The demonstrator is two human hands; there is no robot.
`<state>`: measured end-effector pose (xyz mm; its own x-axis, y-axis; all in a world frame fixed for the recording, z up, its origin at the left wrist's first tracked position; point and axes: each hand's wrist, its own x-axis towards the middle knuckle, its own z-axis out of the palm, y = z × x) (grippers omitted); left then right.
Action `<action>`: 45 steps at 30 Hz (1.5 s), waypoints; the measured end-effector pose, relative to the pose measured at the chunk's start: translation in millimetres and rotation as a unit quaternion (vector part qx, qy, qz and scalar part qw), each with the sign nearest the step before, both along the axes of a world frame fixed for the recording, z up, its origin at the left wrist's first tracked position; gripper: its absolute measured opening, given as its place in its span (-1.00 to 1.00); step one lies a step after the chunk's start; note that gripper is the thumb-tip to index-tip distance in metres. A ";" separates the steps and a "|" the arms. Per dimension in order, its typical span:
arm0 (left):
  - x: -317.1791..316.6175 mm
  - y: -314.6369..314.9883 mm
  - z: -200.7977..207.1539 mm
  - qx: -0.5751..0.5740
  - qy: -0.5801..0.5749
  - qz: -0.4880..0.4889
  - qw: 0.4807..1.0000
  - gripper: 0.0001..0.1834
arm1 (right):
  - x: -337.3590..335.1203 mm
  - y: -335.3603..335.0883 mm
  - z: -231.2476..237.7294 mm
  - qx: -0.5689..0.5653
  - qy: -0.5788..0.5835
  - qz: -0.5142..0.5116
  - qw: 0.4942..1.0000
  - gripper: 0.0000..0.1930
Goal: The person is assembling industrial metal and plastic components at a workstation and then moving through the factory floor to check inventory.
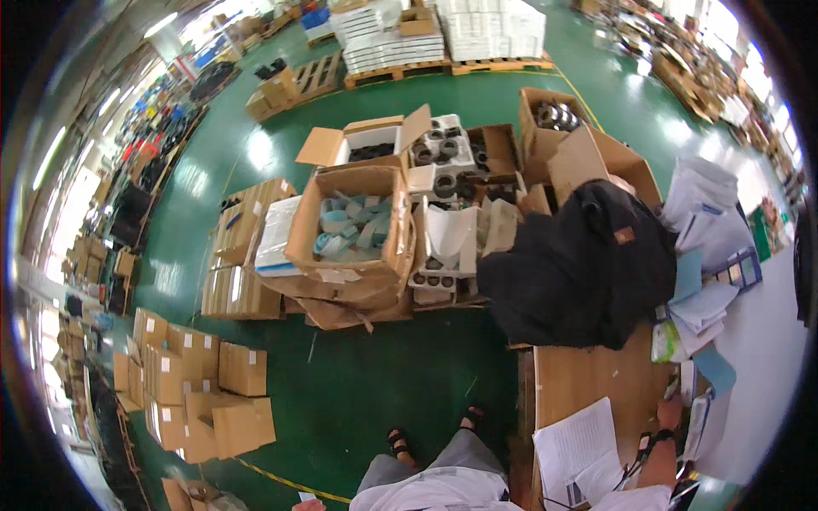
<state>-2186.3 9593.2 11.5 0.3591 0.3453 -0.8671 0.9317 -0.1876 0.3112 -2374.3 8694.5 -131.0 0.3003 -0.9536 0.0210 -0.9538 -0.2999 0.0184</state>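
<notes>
At the lower edge, only part of my left hand (308,505) shows, its fingers closed round a small white card (307,496). My right arm lies over the wooden desk (579,375) on the right, with a dark band at the wrist. My right hand (670,412) is at the desk's right side, beside a standing white and blue folder (699,417); its fingers are too indistinct to read. Between my body and that arm, printed sheets (579,443) lie on the desk. A dark cable-like thing (630,468) rests next to my right forearm.
A black jacket (588,264) covers the desk's far end, near stacked papers (703,307). Ahead stand open cartons, one (400,255) holding pale blue pieces. Closed cartons (183,366) are stacked at left. White stacks on pallets (396,77) stand farther off on the green floor (366,366).
</notes>
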 end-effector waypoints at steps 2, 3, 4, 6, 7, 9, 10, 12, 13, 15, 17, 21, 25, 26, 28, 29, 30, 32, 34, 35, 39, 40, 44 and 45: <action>-18.9 18.3 -7.1 0.016 -0.006 0.033 0.999 -0.65 | 49.7 40.8 40.3 0.104 0.072 -0.028 0.992 -0.32; -22.9 28.6 -17.8 -0.021 -0.017 0.017 0.999 -0.65 | 53.5 42.7 44.6 0.097 0.070 -0.020 0.993 -0.32; -31.3 38.2 -24.6 -0.056 -0.030 0.005 0.998 -0.65 | 50.7 45.1 42.4 0.101 0.027 -0.025 0.994 -0.33; -12.2 18.7 -17.1 -0.036 -0.005 0.021 0.999 -0.66 | 17.8 40.7 30.3 0.109 -0.062 -0.070 0.990 -0.35; -5.2 13.4 -12.2 -0.004 0.023 0.035 0.999 -0.67 | 6.5 30.7 14.4 0.123 -0.108 -0.100 0.982 -0.38; -33.6 49.5 -48.7 -0.043 -0.004 0.072 0.996 -0.68 | 43.8 46.0 19.7 0.132 -0.115 -0.057 0.983 -0.38; -42.6 64.5 -66.1 -0.076 -0.027 0.089 0.993 -0.68 | 59.0 55.7 21.4 0.143 -0.119 -0.034 0.982 -0.38; -44.7 85.6 -89.6 -0.094 -0.038 0.108 0.989 -0.65 | 81.8 81.7 26.8 0.162 -0.126 0.007 0.979 -0.37; -42.8 94.5 -97.1 -0.107 -0.040 0.114 0.987 -0.62 | 92.9 99.2 31.0 0.170 -0.128 0.027 0.977 -0.36; -47.0 124.5 -121.0 -0.080 -0.008 0.082 0.993 -0.58 | 128.0 138.0 42.8 0.193 -0.124 0.077 0.970 -0.35; -85.2 191.2 -184.9 -0.179 -0.003 -0.002 0.984 -0.60 | 170.4 182.1 58.7 0.220 -0.111 0.136 0.960 -0.34; -76.2 233.7 -184.9 0.133 -0.363 -0.515 0.765 -0.72 | 213.6 294.2 78.6 0.269 -0.077 0.223 0.934 -0.32; -60.2 245.4 -126.1 -0.093 -0.120 0.258 0.954 -0.78 | 271.9 390.6 87.5 0.324 -0.031 0.313 0.892 -0.29; -68.8 256.9 -129.9 -0.075 -0.119 0.244 0.960 -0.74 | 287.2 412.5 87.0 0.339 -0.019 0.334 0.879 -0.29; -88.3 268.1 -130.4 -0.062 -0.109 0.296 0.947 -0.73 | 344.2 467.4 79.1 0.523 -0.117 0.246 0.807 -0.48; -98.4 271.0 -130.8 -0.053 -0.099 0.332 0.937 -0.72 | 397.8 504.5 63.7 0.666 -0.214 0.118 0.705 -0.68; -111.6 270.0 -130.7 -0.048 -0.096 0.351 0.930 -0.72 | 436.8 551.5 68.0 0.696 -0.165 0.157 0.681 -0.63; -132.0 267.8 -128.1 -0.056 -0.077 0.378 0.921 -0.73 | 496.1 639.9 70.1 0.739 -0.077 0.214 0.634 -0.56; -144.7 257.9 -118.8 -0.066 -0.077 0.431 0.897 -0.67 | 547.9 713.1 55.9 0.779 -0.015 0.252 0.574 -0.53; -153.4 245.8 -105.7 -0.075 -0.077 0.474 0.874 -0.60 | 569.5 751.7 49.3 0.804 0.012 0.268 0.531 -0.52; -189.5 203.8 -84.9 -0.049 -0.140 0.524 0.839 -0.64 | 624.4 918.6 51.9 0.805 0.112 0.324 0.484 -0.60; -192.6 195.8 -90.1 -0.046 -0.141 0.538 0.830 -0.64 | 631.6 964.4 53.2 0.818 0.125 0.344 0.442 -0.63; -199.0 153.6 -85.6 0.148 -0.068 0.334 0.928 -0.68 | 625.9 1104.6 74.6 0.792 0.166 0.467 0.356 -0.71; -197.8 153.8 -87.6 0.301 -0.027 -0.033 0.953 -0.69 | 621.1 1134.3 80.1 0.787 0.177 0.475 0.352 -0.71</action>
